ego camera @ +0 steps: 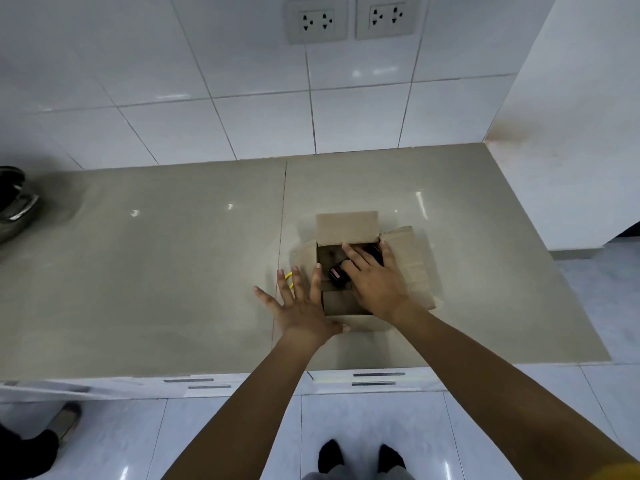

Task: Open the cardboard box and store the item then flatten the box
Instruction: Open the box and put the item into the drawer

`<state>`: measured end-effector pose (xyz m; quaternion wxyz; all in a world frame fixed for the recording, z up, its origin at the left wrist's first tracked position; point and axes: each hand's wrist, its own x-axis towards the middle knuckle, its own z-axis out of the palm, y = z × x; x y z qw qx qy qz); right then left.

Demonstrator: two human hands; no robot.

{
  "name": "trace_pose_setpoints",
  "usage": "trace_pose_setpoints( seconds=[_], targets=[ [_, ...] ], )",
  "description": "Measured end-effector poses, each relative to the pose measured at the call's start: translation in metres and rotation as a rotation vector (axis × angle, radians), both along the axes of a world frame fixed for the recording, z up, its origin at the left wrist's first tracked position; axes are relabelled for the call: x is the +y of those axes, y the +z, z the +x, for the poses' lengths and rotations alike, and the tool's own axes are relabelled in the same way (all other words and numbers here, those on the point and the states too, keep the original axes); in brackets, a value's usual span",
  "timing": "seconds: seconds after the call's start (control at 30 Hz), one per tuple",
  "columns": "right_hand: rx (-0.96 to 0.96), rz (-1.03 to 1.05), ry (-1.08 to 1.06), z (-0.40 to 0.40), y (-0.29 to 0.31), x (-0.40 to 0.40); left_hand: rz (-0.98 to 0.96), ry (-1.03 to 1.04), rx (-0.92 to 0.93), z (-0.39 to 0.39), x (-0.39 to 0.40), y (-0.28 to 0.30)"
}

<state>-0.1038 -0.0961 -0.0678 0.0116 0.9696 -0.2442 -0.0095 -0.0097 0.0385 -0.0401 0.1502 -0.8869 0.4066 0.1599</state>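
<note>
Squarely on the right half of the beige countertop (pixel 173 271), a small cardboard box (pixel 349 233) is seen with all of its top flaps folded outward: the far flap stands up toward the tiled wall (pixel 207 81), the right flap lies spread out to the side, and the near flap is turned down toward the counter edge. The right hand (pixel 372 278) is reached down into the open box, palm down, with the fingers extended and slightly parted over a dark item (pixel 337 276) that lies inside; a pink patch is visible on the item beside the thumb. Whether the item is actually gripped cannot be told, since the fingertips are laid over it and the underside is hidden. The left hand (pixel 301 303) is laid flat against the left side of the box, its fingers spread wide apart, with the thumb set against the near flap. A yellow band (pixel 289 279) is seen at the left fingers. A metal pot (pixel 14 206) is placed at the far left edge of the counter, well apart from the box. Two wall sockets (pixel 349 19) are mounted side by side on the tiles above.
</note>
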Motion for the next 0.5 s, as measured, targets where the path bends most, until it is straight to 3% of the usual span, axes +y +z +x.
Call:
trace_pose_setpoints(
  seconds=[0.27, 0.5],
  targets=[
    [-0.012, -0.053, -0.091, 0.004, 0.014, 0.001, 0.012, -0.010, -0.004, 0.000, -0.001, 0.002],
    [0.061, 0.051, -0.147, -0.001, 0.012, 0.009, -0.009, -0.027, 0.002, 0.002, 0.001, -0.005]
  ],
)
